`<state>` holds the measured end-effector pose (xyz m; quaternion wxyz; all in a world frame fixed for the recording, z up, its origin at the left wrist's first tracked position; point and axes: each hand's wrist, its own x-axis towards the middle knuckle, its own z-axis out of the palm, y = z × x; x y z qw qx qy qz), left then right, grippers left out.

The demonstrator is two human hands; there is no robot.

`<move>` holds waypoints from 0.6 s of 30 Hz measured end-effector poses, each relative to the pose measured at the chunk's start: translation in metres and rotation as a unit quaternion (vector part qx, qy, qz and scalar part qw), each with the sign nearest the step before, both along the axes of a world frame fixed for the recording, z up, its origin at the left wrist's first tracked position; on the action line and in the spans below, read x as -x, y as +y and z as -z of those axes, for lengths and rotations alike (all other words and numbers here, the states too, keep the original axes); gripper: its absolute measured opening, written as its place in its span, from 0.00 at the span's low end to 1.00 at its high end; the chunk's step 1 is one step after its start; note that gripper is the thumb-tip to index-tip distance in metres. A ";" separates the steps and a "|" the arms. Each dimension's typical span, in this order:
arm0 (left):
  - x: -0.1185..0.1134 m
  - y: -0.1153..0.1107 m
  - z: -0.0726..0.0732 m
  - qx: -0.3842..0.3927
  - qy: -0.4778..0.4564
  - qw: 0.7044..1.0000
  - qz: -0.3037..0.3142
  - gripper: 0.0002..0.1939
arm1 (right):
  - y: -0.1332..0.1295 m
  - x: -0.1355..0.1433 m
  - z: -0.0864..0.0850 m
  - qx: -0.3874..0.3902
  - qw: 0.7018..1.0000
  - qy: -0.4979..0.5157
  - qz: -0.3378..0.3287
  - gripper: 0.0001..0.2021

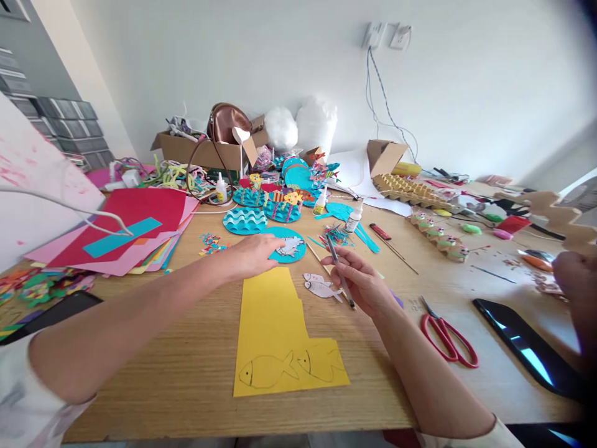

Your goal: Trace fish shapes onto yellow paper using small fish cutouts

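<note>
My left hand reaches over a round blue disc, fingers stretched out, fingertips at the edge of some white paper fish cut-outs lying on it. My right hand is closed around a dark pen, held slanting above the table. Beside that hand, more white paper fish rest on the wood, close to a thin wooden stick. Below both hands lies a yellow sheet with a notched right side. Two fish outlines are drawn along its near edge.
Red-handled scissors and a black phone lie on the right. Another person's hand shows at the right edge. Coloured paper sheets are stacked left. Glue bottles, decorated blue discs and a cardboard box stand farther back.
</note>
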<state>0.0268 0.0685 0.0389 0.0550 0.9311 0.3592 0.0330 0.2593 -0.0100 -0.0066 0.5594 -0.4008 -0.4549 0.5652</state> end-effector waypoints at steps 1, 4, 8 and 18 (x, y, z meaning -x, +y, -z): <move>-0.009 0.007 0.000 -0.003 0.007 1.000 -0.005 0.19 | 0.000 0.000 0.000 -0.001 1.000 0.001 0.002 0.14; -0.033 0.026 0.003 0.003 0.031 0.999 -0.020 0.16 | -0.002 0.000 -0.001 -0.003 1.000 0.000 0.006 0.13; -0.057 0.045 0.011 0.012 0.056 0.998 -0.035 0.15 | -0.002 0.000 -0.002 -0.003 1.000 0.003 0.010 0.13; -0.079 0.059 0.034 0.023 0.100 0.993 -0.053 0.15 | -0.003 -0.001 -0.001 -0.009 1.000 -0.002 0.007 0.14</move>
